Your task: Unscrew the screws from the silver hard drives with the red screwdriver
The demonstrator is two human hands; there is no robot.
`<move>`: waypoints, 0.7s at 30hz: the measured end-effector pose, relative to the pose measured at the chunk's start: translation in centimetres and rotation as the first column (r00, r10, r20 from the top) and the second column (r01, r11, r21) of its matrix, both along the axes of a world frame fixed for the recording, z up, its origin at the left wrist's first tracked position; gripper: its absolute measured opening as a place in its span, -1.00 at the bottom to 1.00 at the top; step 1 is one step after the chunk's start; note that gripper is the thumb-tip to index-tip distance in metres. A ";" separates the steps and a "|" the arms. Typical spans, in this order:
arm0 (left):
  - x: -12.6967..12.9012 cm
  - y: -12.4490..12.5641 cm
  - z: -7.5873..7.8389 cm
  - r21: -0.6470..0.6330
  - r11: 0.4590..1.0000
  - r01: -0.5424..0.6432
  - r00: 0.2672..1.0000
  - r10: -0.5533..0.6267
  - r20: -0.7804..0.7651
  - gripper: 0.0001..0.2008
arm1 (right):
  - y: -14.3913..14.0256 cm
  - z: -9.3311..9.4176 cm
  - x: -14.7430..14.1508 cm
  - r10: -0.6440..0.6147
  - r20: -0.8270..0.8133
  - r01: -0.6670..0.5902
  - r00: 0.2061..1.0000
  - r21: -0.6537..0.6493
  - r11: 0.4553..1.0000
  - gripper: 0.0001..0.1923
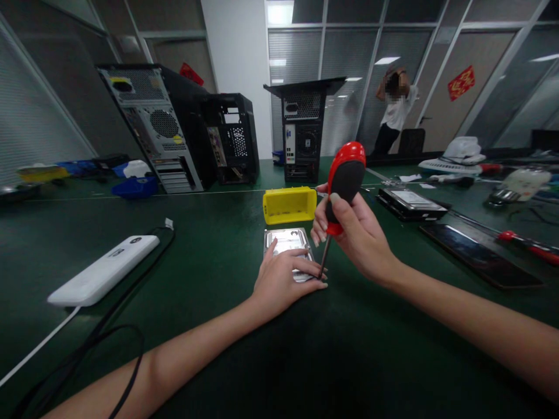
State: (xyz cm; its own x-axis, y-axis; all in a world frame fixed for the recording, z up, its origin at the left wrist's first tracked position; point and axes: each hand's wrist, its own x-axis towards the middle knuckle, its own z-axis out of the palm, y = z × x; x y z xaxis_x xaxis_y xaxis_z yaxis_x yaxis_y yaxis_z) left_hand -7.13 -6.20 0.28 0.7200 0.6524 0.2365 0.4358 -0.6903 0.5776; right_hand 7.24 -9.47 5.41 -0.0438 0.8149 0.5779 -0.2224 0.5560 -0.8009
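A silver hard drive lies on the green table in front of me. My left hand covers its near part and holds it down, fingers spread over the top and thumb along the near right corner. A red and black screwdriver stands nearly upright in my right hand, its fingers wrapped round the handle. The shaft slants down to the drive's near right corner, beside my left fingertips. Exactly what the tip touches is hidden by the fingers.
Just behind the drive sits a yellow bin. A white power bank with cables lies left. A phone, another screwdriver and more drives lie right. Computer cases stand behind; a person is farther back.
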 end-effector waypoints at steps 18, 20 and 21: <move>0.2 -0.1 0.0 -0.001 0.999 -0.035 0.999 0.035 -0.001 -0.91 | -0.3 -0.3 -0.3 -0.007 -0.017 0.007 1.000 -0.003 1.000 -0.74; 0.1 0.0 -0.1 0.001 1.000 -0.028 1.000 0.028 0.000 -0.91 | -0.4 -0.3 -0.4 -0.011 -0.014 0.011 1.000 -0.005 1.000 -0.73; 0.1 0.0 -0.1 0.002 1.000 -0.027 1.000 0.027 0.001 -0.91 | -0.5 -0.3 -0.4 -0.012 -0.015 0.011 1.000 -0.006 1.000 -0.73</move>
